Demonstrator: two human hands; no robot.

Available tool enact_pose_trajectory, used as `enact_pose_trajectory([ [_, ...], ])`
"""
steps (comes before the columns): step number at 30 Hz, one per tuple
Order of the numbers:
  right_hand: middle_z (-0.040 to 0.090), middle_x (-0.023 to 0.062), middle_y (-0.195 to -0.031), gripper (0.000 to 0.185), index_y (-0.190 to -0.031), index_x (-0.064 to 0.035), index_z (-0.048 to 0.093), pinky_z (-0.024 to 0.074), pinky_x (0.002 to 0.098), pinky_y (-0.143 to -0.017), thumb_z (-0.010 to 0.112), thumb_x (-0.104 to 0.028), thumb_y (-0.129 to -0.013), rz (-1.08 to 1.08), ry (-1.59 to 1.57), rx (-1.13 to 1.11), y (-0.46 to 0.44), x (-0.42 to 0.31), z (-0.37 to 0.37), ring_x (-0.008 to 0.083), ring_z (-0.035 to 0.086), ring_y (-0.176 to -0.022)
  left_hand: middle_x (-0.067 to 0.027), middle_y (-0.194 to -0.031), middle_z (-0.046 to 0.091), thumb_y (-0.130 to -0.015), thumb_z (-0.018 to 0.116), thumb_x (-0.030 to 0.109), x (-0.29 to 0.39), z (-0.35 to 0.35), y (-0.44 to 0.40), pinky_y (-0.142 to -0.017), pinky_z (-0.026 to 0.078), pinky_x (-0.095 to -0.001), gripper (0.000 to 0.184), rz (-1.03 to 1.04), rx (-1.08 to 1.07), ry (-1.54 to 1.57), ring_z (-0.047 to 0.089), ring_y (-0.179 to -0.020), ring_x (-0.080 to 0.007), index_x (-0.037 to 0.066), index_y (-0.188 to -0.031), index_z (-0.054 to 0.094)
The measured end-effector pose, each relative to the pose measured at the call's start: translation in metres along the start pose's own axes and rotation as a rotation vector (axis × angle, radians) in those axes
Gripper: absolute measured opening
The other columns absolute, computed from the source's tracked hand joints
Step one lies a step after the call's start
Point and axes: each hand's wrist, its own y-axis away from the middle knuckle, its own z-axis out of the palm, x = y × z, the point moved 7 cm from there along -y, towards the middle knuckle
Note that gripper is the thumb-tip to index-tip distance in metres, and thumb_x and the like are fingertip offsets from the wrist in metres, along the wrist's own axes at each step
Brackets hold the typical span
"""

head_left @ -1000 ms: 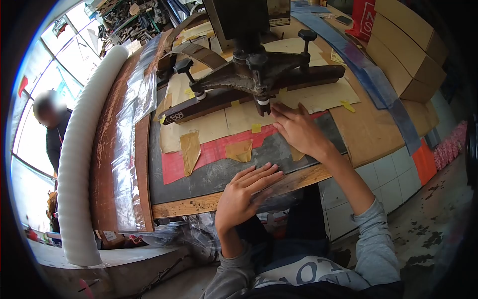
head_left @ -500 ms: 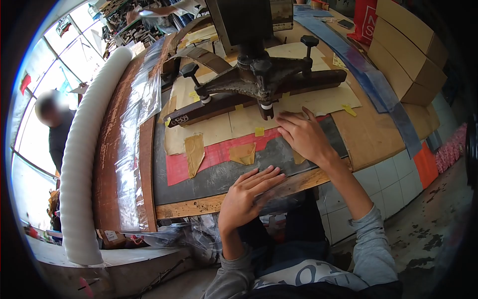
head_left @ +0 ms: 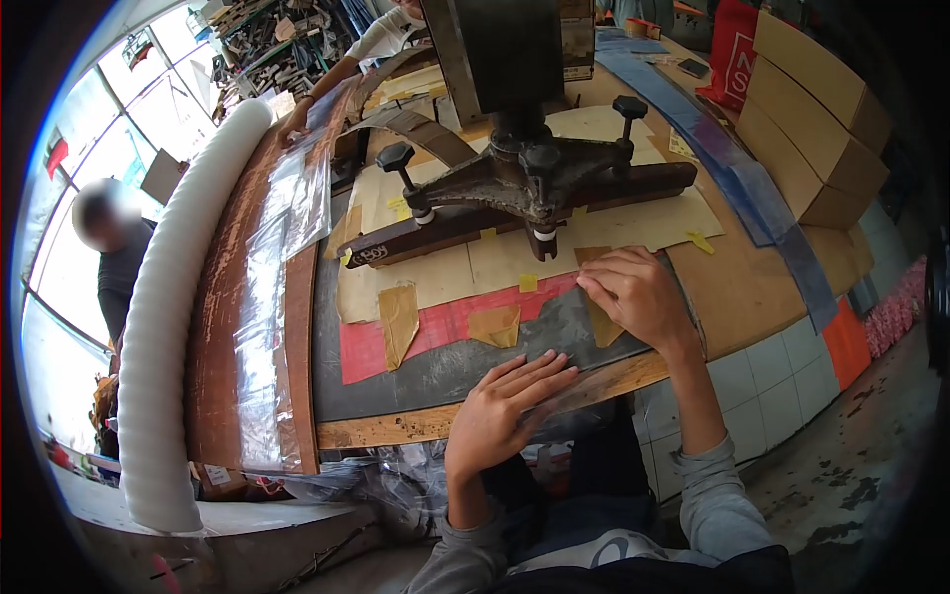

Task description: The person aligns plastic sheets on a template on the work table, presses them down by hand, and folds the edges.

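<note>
In the head view, we had our left hand (head_left: 500, 416) laid palm down at the near edge of the dark mat (head_left: 445, 371), its fingers released and stretched out together. Our right hand (head_left: 645, 302) was over the rightmost brown tape strip (head_left: 606, 332), its fingers bent; we could not tell whether they grasped it. That strip lay on the mat near the right end of the red sheet (head_left: 450, 312), partly hidden by our hand. Two more tape pieces, the left strip (head_left: 398, 327) and the middle patch (head_left: 495, 326), lay across the red sheet further left. A cream board (head_left: 421, 282) overlapped the red sheet's far side, and above it we saw the dark metal bar (head_left: 643, 185) under the three-armed press head (head_left: 534, 173). All this sat on the wood-edged surface (head_left: 386, 429). To the left, clear plastic (head_left: 262, 337) and a white foam roll (head_left: 163, 327) ran along it; a co-worker's hand (head_left: 294, 123) was near the plastic's far end. Cardboard boxes (head_left: 802, 139) stood at the right.
</note>
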Motion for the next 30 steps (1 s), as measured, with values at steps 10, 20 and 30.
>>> enact_pose_trajectory([
  [10,0.071,0.0091,-0.079,0.021,-0.075,-0.0001,0.071,0.0486,0.0346,-0.080,0.067,-0.018,-0.086,-0.022,0.002,-0.005,-0.0017,-0.0046,-0.0013,0.0226,0.066,-0.078,-0.0068,-0.135,0.057,-0.086,0.060,0.015,-0.0010,0.0008,0.0005,-0.108,0.037,-0.0439,0.043,0.005,0.006,-0.011,0.049,-0.130,-0.0244,0.013,-0.129,0.060],
  [20,0.071,0.0086,-0.079,0.020,-0.075,0.0002,0.071,0.0489,0.0352,-0.079,0.068,-0.016,-0.085,-0.022,0.009,-0.045,-0.0017,-0.0048,0.0010,0.0240,0.065,-0.077,-0.0068,-0.134,0.058,-0.086,0.060,0.014,-0.0005,0.0015,0.0005,-0.107,0.038,-0.0434,0.042,0.014,0.016,-0.035,0.050,-0.129,-0.0243,0.014,-0.128,0.061],
  [30,0.072,0.0079,-0.081,0.023,-0.073,-0.0004,0.071,0.0486,0.0345,-0.082,0.066,-0.019,-0.087,-0.005,0.025,-0.064,-0.0022,-0.0054,0.0025,0.0216,0.066,-0.079,-0.0067,-0.134,0.058,-0.085,0.060,0.014,0.0003,0.0009,0.0007,-0.107,0.038,-0.0428,0.043,0.014,0.019,-0.043,0.050,-0.128,-0.0240,0.015,-0.128,0.061],
])
